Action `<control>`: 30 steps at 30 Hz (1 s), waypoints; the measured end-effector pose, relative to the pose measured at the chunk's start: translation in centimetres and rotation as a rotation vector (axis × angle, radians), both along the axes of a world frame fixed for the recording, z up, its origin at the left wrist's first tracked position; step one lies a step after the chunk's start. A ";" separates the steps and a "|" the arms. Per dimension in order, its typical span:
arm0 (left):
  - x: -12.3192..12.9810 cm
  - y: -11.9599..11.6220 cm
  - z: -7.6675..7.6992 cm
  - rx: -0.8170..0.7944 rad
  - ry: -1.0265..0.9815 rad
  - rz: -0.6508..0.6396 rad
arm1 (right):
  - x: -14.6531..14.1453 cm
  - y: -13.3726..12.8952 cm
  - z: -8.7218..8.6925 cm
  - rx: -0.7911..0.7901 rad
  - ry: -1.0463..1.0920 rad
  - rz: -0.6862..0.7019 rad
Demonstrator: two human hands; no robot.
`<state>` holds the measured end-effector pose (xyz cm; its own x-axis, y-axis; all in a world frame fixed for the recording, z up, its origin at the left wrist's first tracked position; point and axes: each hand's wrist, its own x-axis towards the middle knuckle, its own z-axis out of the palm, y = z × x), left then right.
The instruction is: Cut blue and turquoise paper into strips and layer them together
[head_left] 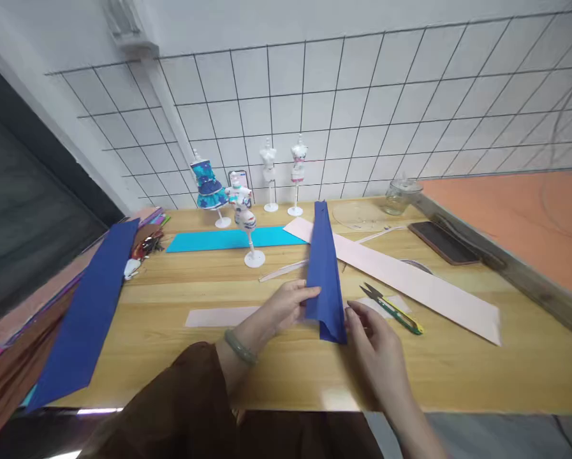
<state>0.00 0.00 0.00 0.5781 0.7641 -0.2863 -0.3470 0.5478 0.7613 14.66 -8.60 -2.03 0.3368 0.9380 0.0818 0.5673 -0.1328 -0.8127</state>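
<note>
Plainly, fingers of the left hand [283, 307] pinch the folded blue strip [324, 268] at its near left edge; those of the right hand [380, 347] curl by its right corner, grip unclear. Its long axis runs away across the bench [171, 366], narrow end toward the wall [355, 115], over the pink strip [410, 282].

The person's left arm came up from the bottom left of the frame, in a brown sleeve [185, 395] that stopped before the wrist [257, 333]. The left hand [288, 306] was near the middle, pinching, with its thumb [308, 293] on top and pointing right. The right arm [410, 414] was bare and leaned up and left from the bottom right. The right hand [379, 344] had its back showing and its fingers bent. The two hands were close but apart.
</note>
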 end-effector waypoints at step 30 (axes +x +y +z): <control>1.0 -2.9 -2.3 0.048 0.212 -0.057 | 4.7 -0.6 2.4 -0.190 -0.337 -0.291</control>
<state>0.97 -2.94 -2.26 0.5518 0.7475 -0.3699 -0.1461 0.5233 0.8395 19.40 -9.23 0.42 0.5715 0.8178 0.0681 0.7121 -0.4530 -0.5364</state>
